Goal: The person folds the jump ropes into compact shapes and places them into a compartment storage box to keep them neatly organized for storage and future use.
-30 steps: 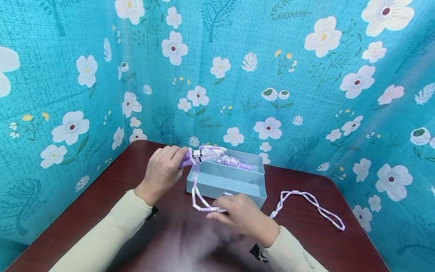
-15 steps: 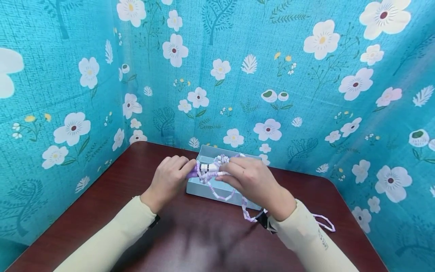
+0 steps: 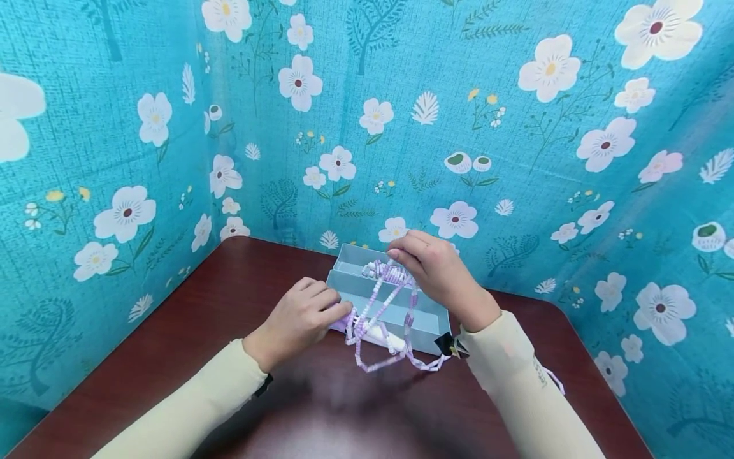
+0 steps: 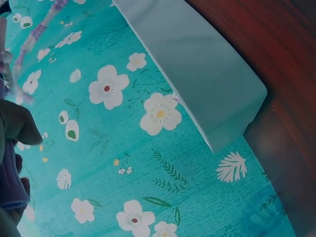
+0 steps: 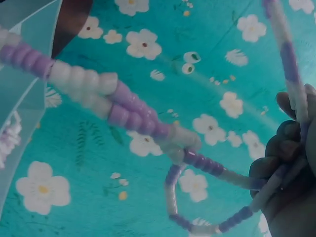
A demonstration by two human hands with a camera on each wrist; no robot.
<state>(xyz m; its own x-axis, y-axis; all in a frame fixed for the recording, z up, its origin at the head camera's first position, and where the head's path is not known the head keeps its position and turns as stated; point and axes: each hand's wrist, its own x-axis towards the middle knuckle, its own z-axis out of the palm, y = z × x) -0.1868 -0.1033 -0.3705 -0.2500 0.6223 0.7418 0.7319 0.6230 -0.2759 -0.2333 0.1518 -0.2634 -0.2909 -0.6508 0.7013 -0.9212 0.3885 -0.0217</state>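
My left hand (image 3: 301, 312) grips the handles of a beaded jump rope at their purple ends; a white handle part (image 3: 385, 336) sticks out to the right, low before the box. In the left wrist view a purple handle (image 4: 13, 180) lies in the curled fingers. My right hand (image 3: 430, 262), raised over the box's back right part, pinches strands of the purple-and-white beaded rope (image 3: 374, 298). These strands run up from around the handles. In the right wrist view the doubled beaded cord (image 5: 138, 116) runs into the right hand's curled fingers (image 5: 276, 163), with a loop hanging beside them.
A pale blue two-compartment box (image 3: 427, 339) stands on the dark red table (image 3: 275, 261). A second, coiled beaded jump rope (image 3: 390, 273) lies in its back compartment. The rope's far end (image 3: 555, 381) shows beyond the right sleeve. A flowered turquoise cloth (image 3: 367, 127) hangs behind.
My right hand has risen from the table front, past the handles, to above the box, drawing rope strands up. My left hand has lowered the handles slightly and moved right.
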